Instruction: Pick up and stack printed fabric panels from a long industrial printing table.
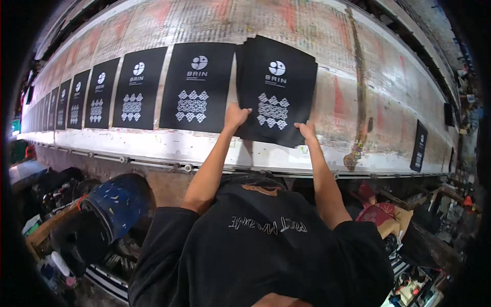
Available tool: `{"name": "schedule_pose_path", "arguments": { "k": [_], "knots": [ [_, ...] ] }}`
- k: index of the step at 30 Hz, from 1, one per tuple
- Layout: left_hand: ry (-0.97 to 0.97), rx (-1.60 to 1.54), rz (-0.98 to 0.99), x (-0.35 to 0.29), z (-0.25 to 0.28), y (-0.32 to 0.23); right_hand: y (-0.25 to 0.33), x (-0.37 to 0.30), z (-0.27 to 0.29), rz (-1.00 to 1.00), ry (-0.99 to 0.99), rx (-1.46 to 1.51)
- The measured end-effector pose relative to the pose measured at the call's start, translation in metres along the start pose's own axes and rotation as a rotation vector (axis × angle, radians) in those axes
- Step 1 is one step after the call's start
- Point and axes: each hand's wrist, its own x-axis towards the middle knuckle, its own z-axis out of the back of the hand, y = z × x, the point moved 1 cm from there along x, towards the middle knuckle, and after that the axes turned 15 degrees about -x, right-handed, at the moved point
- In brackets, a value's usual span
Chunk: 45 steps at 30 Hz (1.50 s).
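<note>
Between my two hands is a stack of black printed sheets (302,84), slightly fanned at its edges and tilted, with a white round emblem and a patterned block on the top one. My left hand (237,116) grips the stack's lower left edge, thumb on top. At the lower right edge my right hand (307,131) pinches the same stack, its thumb also on top; the other fingers are mostly hidden underneath. Just left of the stack a single black printed sheet (179,77) lies flat on the long table (332,158).
A row of matching black sheets (125,87) runs leftward along the table. One more sheet (419,146) lies at the far right. A brown stained strip (361,92) crosses the tabletop. Below the table's front rail stand a blue paint-spattered drum (120,202) and a red bundle (376,204).
</note>
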Motion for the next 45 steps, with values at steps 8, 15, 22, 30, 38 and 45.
{"name": "schedule_pose_path", "arguments": {
  "k": [8, 15, 22, 30, 38, 45],
  "knots": [
    [-0.319, 0.182, -0.177, -0.012, 0.139, 0.003, 0.102, -0.053, -0.109, 0.197, -0.076, -0.193],
    [-0.522, 0.406, 0.283, 0.028, 0.258, 0.127, 0.201, -0.109, -0.23, 0.113, -0.036, -0.38],
    [-0.268, -0.247, 0.074, 0.063, 0.287, 0.129, 0.192, -0.084, -0.263, -0.148, 0.166, 0.32],
    [-0.069, -0.039, -0.245, 0.079, 0.426, 0.104, 0.229, -0.135, -0.349, 0.001, 0.039, 0.291],
    [-0.494, 0.35, 0.2, 0.121, 0.553, 0.192, 0.378, -0.19, -0.503, 0.01, -0.198, -0.324],
    [-0.487, -0.211, 0.33, 0.137, 0.593, 0.207, 0.367, -0.185, -0.517, -0.018, 0.012, 0.196]
  ]
}}
